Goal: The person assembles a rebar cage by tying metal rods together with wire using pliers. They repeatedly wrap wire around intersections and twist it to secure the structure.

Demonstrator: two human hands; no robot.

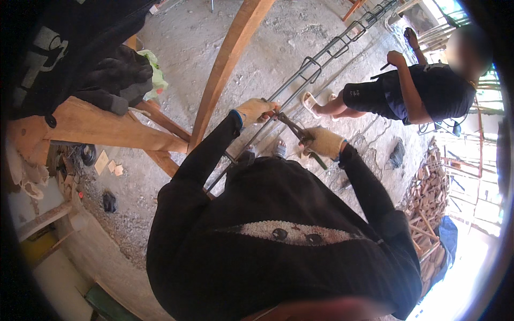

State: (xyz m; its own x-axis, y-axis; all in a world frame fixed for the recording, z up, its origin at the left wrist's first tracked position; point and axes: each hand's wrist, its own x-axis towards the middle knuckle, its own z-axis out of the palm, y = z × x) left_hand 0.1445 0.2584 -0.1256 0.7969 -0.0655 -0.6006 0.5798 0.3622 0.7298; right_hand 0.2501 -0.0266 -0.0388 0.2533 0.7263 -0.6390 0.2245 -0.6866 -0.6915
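A long steel rebar cage (309, 68), with square stirrups along its bars, runs from in front of me to the far upper right. My left hand (251, 111), in a pale work glove with bare fingertips showing, is closed around one bar of the cage. In my right hand (325, 143), also gloved, I grip a pair of pincers (290, 126) by the handles; a green grip sticks out below the palm. The pincers' jaws are at the bar, right beside my left fingertips. Any tie wire there is too small to make out.
Another person (423, 93) in dark clothes and light sandals stands to the right of the cage. A wooden trestle (128, 128) with a slanting post (225, 59) is on my left. A pile of broken tiles or bricks (428, 187) lies at right.
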